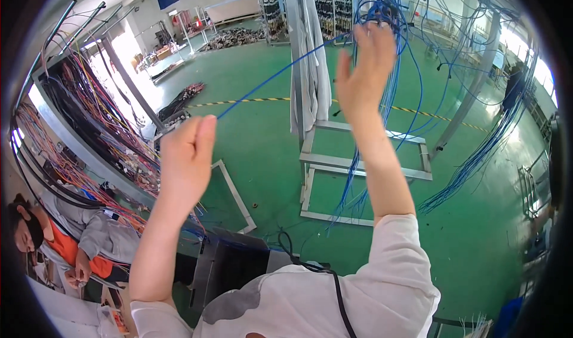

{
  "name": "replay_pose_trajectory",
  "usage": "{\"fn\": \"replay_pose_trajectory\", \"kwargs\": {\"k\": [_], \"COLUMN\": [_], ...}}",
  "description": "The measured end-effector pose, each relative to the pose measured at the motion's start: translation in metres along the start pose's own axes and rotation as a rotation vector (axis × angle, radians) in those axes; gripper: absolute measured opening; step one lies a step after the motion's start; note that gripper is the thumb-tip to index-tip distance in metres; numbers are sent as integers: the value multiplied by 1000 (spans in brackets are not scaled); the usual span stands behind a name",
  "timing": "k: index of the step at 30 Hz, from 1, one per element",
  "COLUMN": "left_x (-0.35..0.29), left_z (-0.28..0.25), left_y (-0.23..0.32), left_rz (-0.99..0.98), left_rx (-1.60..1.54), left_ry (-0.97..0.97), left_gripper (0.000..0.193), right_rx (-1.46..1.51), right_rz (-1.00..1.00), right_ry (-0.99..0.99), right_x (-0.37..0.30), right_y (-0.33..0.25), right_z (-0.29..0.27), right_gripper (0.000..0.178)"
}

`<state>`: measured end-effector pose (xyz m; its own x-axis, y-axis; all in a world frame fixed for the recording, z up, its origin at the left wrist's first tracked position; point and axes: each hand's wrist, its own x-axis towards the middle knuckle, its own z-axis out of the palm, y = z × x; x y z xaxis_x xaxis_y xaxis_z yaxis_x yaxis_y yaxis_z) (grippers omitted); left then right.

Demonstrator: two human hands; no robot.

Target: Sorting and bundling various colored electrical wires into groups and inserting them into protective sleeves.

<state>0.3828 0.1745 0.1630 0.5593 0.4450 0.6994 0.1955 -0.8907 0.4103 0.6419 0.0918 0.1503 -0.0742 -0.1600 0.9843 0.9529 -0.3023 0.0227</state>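
A blue wire (pixel 268 80) runs taut on a slant from my left hand up to a tangle of blue wires (pixel 385 6) at the upper right. My left hand (pixel 187 150) is closed in a fist around the wire's lower end. Raised in front of that tangle is my right hand (pixel 365 75), its fingers stretched upward and the thumb apart. The fingertips overlap the tangle, so whether they touch a wire is hard to see. Long blue strands hang down behind my right forearm.
A metal stand (pixel 364 163) with a grey-white cloth (pixel 310 57) on its post stands ahead. Colourful wires fill a rack (pixel 89 129) at left. A seated co-worker (pixel 77 242) is at lower left. More blue wires (pixel 477 165) hang at right. A dark box (pixel 230 266) sits near me.
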Motion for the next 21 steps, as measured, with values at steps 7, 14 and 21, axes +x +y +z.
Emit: {"fn": "replay_pose_trajectory", "kwargs": {"k": [7,14,21], "left_x": [13,5,45], "left_z": [-5,-3,57], "left_y": [13,13,33], "left_rz": [2,188,-267], "left_rx": [-196,-148,-626], "left_ry": [22,-192,-776], "left_gripper": [32,33,20], "right_rx": [-106,171,500], "right_rz": [382,511,531], "right_ry": [-250,-330,-140], "right_x": [16,30,15], "right_y": [45,46,38], "right_z": [-8,-7,2], "right_gripper": [49,51,50]}}
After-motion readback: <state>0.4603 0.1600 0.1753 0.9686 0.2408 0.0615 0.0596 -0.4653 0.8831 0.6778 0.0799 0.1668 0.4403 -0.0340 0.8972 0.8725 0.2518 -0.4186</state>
